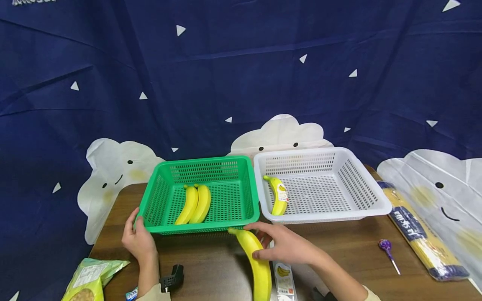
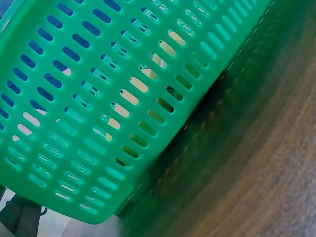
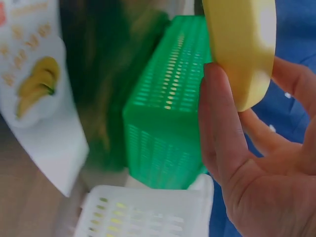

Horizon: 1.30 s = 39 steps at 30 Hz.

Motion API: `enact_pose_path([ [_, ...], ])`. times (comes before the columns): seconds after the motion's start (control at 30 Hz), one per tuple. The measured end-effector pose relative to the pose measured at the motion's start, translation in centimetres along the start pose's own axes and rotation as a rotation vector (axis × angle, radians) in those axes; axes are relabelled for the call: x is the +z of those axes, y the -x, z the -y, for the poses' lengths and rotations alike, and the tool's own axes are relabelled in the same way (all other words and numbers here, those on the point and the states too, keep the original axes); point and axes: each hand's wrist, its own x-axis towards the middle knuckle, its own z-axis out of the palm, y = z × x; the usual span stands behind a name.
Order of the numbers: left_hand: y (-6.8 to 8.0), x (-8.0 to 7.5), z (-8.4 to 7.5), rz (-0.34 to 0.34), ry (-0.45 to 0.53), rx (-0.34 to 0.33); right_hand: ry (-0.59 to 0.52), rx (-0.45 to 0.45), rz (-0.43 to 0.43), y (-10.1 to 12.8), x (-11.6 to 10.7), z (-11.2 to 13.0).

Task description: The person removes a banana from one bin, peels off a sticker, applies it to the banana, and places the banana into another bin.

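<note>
A yellow banana (image 1: 260, 267) is gripped between the thumb and fingers of my right hand (image 1: 284, 243), in front of the green basket (image 1: 201, 229). In the right wrist view the banana (image 3: 242, 44) is raised, its far end cut off by the frame. My left hand (image 1: 141, 241) is at the basket's front left corner, fingers loosely bent beside the rim. Two bananas (image 1: 203, 202) lie side by side in the green basket. The white basket (image 1: 320, 216) holds one banana (image 1: 278, 205) bearing a sticker. A strip of banana stickers (image 1: 284, 278) lies beneath my right hand.
A pasta packet (image 1: 418, 234) lies right of the white basket, with a purple lollipop (image 1: 385, 245) near it. A green snack bag (image 1: 88, 278) and a small blue wrapper (image 1: 132, 294) are at the front left. A dark-blue cloth (image 1: 241, 83) hangs behind the table.
</note>
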Motion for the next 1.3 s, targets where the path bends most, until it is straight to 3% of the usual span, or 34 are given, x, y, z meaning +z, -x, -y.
enact_pose_path([
  [0.5, 0.1, 0.0, -0.1, -0.006, -0.008, 0.011, -0.127, 0.170, 0.055, 0.1, 3.1, -2.6],
  [1.07, 0.0, -0.3, -0.2, -0.011, -0.020, 0.016, -0.130, 0.199, 0.006, 0.0, 4.1, -3.4],
  [1.3, 0.2, -0.1, -0.5, 0.024, -0.016, -0.007, -0.125, 0.188, -0.010, 0.2, 4.2, -3.7],
])
